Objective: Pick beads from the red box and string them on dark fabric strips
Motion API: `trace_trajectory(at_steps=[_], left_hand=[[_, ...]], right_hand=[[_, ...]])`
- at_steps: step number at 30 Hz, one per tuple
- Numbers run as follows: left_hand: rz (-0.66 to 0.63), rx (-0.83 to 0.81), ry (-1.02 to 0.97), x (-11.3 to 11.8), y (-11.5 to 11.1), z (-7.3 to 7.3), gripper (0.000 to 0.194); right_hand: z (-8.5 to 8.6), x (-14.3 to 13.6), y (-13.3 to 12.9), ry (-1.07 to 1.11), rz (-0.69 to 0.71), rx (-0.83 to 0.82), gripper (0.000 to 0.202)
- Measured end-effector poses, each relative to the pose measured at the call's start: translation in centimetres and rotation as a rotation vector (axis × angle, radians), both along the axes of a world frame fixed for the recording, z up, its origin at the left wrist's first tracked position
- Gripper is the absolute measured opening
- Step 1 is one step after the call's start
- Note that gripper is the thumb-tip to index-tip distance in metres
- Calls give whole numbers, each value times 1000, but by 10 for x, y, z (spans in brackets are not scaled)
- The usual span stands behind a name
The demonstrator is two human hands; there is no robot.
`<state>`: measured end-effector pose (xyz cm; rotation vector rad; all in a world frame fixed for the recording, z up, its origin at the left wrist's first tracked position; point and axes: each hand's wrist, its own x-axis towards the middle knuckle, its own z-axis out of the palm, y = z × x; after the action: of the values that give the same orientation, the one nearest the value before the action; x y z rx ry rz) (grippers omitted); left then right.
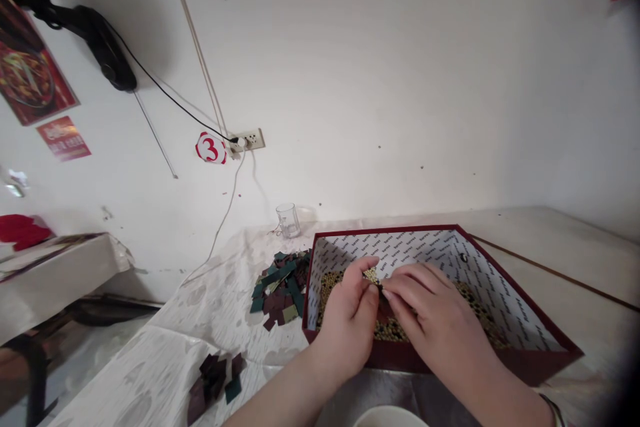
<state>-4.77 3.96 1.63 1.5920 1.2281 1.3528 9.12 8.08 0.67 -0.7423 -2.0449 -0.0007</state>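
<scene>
"What have you got at the fingertips?"

"On my feed, a small dark bit [379, 285], too hidden by the fingers for me to say what it is. It sits over the box [387, 232], between both hands."

"And the fingers?"

"I see the thumb and fingertips of the right hand [433, 313] pinched together on it. On the left hand [347, 323], the index finger points out above the bit and the thumb tip lies close to it; whether that hand grips too, I can't tell."

"Inside the box?"

"I make out many small gold and black pieces [395, 331] covering the bottom. The walls are lined with pale printed paper, and the rim is dark red."

"Around it?"

"Just left of the box I have a heap of flat scraps [285, 283], green, brown and tan. Nearer me lies a smaller pile [213, 380], mostly dark brown. A clear glass mug [288, 220] stands behind the heap, and a pale round rim [390, 417] shows at the bottom edge of my view. All of it is on a table with a pale patterned cover [150, 367]."

"Beyond?"

"A white wall [350, 80] with a socket strip [254, 139] and a red number 3 [211, 148] beside it."
</scene>
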Motion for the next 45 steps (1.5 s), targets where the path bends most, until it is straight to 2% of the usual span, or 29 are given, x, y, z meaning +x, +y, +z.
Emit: trace_trajectory(at_steps=[3,8,11,16,20,24,29,32,38,42,45], left_hand=[[-35,-17,-11,0,0,0,32],[12,8,34,0,0,0,31],[-25,-18,30,-1,1,-1,33],[6,21,30,-1,2,-3,31],[-43,4,17,-2,3,-5,33],[2,24,46,-2,3,-5,31],[-31,8,33,-1,2,-4,32],[-2,22,39,-2,2,-4,31],[-46,4,25,-1,2,-3,33],[1,17,50,-1,2,-4,32],[-22,10,37,-2,3,-5,32]], right_hand=[[-1,0,1,3,-12,-16,10],[-1,0,0,-2,14,-17,11],[0,0,0,-3,-1,-27,10],[-1,-1,-1,4,1,22,13],[-1,-1,-1,5,-4,40,11],[-1,-1,-1,5,4,55,13],[-1,-1,-1,6,-12,61,11],[-1,-2,-1,15,-4,85,12],[-1,-1,-1,6,-15,72,10],[-1,-1,-2,7,4,81,11],[-1,-1,-2,8,-8,76,10]])
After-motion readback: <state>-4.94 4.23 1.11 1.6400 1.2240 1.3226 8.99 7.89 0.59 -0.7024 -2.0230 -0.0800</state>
